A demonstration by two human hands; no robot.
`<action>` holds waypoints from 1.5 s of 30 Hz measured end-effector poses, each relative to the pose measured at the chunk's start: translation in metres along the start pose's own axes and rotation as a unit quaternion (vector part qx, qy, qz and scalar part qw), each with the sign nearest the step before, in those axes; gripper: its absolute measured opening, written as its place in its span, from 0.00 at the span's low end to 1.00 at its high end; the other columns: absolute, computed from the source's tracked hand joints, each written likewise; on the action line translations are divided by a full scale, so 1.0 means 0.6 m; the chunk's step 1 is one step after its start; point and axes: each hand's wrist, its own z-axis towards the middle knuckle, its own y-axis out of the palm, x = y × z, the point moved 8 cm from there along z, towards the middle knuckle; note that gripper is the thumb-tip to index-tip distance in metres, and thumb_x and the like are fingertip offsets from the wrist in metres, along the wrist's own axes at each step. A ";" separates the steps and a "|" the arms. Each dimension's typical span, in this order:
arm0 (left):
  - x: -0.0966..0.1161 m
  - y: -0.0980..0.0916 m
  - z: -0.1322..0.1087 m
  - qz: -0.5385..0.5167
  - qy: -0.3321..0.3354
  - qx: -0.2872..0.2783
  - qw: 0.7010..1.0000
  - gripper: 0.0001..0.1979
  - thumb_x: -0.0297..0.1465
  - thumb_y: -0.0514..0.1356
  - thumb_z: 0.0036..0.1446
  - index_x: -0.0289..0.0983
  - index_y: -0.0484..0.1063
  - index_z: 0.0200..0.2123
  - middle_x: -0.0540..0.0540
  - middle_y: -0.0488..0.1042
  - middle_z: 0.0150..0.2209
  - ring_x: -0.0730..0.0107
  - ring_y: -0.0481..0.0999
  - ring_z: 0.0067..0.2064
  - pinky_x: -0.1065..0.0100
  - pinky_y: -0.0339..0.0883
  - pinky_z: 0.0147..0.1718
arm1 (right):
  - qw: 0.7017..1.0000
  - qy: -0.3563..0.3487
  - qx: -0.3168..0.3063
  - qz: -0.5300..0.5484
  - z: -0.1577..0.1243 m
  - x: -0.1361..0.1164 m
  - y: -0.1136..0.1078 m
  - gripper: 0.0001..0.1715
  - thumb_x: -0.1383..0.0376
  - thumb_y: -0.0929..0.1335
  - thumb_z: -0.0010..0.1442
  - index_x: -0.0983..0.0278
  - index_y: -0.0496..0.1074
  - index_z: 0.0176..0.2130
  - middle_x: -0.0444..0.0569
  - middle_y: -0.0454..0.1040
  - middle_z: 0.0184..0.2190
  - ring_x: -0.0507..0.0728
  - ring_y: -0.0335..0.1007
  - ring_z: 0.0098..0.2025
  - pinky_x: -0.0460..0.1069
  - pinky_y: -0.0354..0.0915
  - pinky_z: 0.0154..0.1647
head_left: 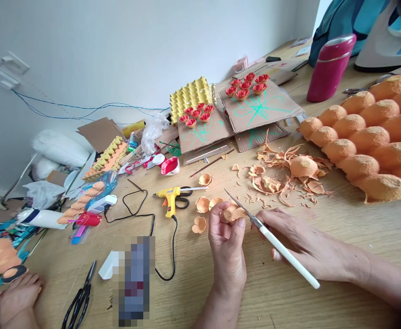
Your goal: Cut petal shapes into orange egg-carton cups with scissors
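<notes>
My left hand [228, 246] pinches a small orange cup [233, 214] cut from an egg tray, between thumb and fingers. In my right hand [292, 240] is a white-handled knife [286, 253]; its thin pointed blade lies at the cup's edge. Whether the blade is cutting into the cup, I cannot tell. Just left of my left hand lie several petal-edged cups, among them a flower-shaped cup [199, 225] and another cup [205, 179] further back. Beyond my hands spreads a heap of orange scraps [269, 183], with an uncut cup [303, 166] on it.
A yellow glue gun [169, 201] rests over black-handled scissors [186, 201]. Large orange egg trays [361, 137] stand right. Behind are cardboard sheets [265, 107] with red flowers, and a pink bottle [330, 68]. Black scissors [79, 301] lie front left, near another person's hands [18, 297].
</notes>
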 end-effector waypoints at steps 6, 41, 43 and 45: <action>0.001 0.001 -0.003 -0.002 -0.002 0.003 1.000 0.15 0.31 0.69 0.53 0.48 0.73 0.44 0.53 0.73 0.40 0.75 0.72 0.41 0.73 0.66 0.44 | 1.000 -0.011 0.005 -0.023 0.003 -0.010 -0.002 0.18 0.49 0.60 0.67 0.61 0.65 0.38 0.48 0.70 0.34 0.59 0.67 0.37 0.55 0.65 0.42; 0.015 -0.019 0.010 0.019 0.011 0.036 0.999 0.20 0.33 0.70 0.52 0.47 0.72 0.49 0.50 0.75 0.42 0.72 0.71 0.44 0.70 0.65 0.46 | 0.995 -0.019 0.022 -0.096 0.001 -0.012 -0.012 0.17 0.57 0.60 0.69 0.61 0.61 0.30 0.46 0.69 0.27 0.55 0.61 0.29 0.52 0.60 0.35; 0.018 -0.018 0.011 0.027 0.017 0.029 0.999 0.20 0.34 0.69 0.53 0.47 0.72 0.49 0.50 0.75 0.42 0.72 0.71 0.43 0.70 0.64 0.47 | 0.995 -0.022 0.031 -0.097 0.000 -0.011 -0.013 0.17 0.58 0.61 0.69 0.61 0.61 0.29 0.45 0.68 0.25 0.54 0.60 0.29 0.51 0.60 0.34; 0.018 -0.018 0.012 0.030 0.019 0.024 0.999 0.19 0.33 0.69 0.53 0.46 0.72 0.49 0.50 0.75 0.42 0.72 0.71 0.43 0.70 0.64 0.47 | 0.995 -0.022 0.041 -0.092 -0.001 -0.009 -0.015 0.17 0.58 0.62 0.68 0.61 0.61 0.28 0.44 0.67 0.24 0.53 0.60 0.28 0.50 0.60 0.33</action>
